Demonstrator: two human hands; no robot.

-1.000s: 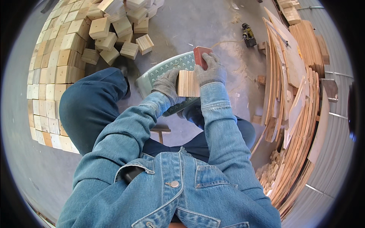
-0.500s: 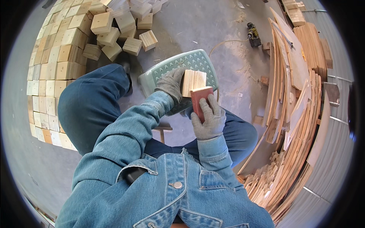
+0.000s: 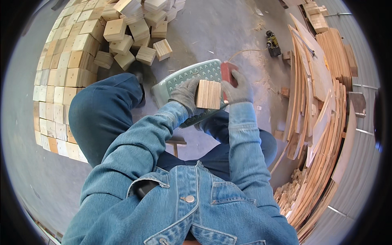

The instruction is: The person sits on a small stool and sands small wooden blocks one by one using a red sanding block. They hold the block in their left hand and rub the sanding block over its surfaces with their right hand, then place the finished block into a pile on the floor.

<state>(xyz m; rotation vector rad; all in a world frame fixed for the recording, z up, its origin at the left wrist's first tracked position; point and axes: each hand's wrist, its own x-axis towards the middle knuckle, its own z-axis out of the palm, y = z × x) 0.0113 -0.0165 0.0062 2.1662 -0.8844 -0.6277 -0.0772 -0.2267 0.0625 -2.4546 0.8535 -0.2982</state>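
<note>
A grey concrete floor (image 3: 234, 24) spreads beneath and around the green stool (image 3: 204, 67), whose studded top serves as the reference here. To the left of the stool stands a broad stack of square-faced wooden blocks (image 3: 65, 77), set in close rows; to its right, well apart, a long pile of thin boards (image 3: 326, 134) curves in the wide view. Beyond the stool and leftward, loose blocks (image 3: 141, 32) lie jumbled against that stack. The person's dark blue trouser legs (image 3: 102, 116) spread to the near left and near right of the stool. A black and yellow power tool (image 3: 273, 43) lies on the floor beyond the stool's right side. Above the near part of the stool, the gloved left hand (image 3: 184, 96) grasps a striped wooden block (image 3: 209, 94) from its left, fingers closed on it. The gloved right hand (image 3: 241, 87), over the stool's right edge, has its fingers wrapped around a red block (image 3: 226, 70), held upright just beside the striped block's right face; whether they touch cannot be told.
</note>
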